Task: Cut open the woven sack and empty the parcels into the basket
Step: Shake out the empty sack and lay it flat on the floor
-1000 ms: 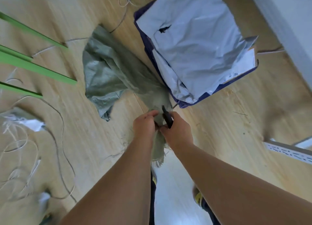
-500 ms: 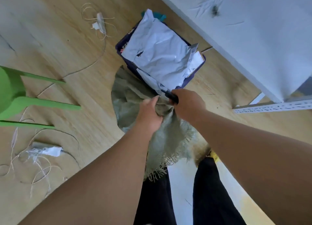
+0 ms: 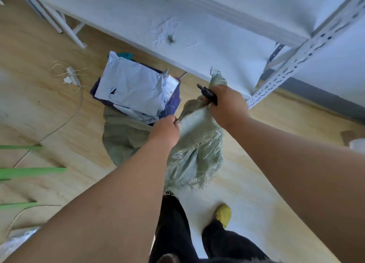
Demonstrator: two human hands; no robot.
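My left hand (image 3: 165, 129) pinches the sack (image 3: 189, 144) and my right hand (image 3: 227, 102) grips it together with the knife (image 3: 207, 93), above the basket (image 3: 173, 102) on the floor. The blade may nick my fingers, and heaped parcels (image 3: 132, 88) could slide out.

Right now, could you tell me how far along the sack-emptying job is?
Done, it seems: the woven sack shows a frayed cut edge, and pale parcels are piled in the purple basket. In hand: the left hand and right hand both grip the limp sack, lifted beside the basket; the right also holds a dark cutter. Left: whether any parcel remains inside cannot be seen; otherwise, putting the sack aside.
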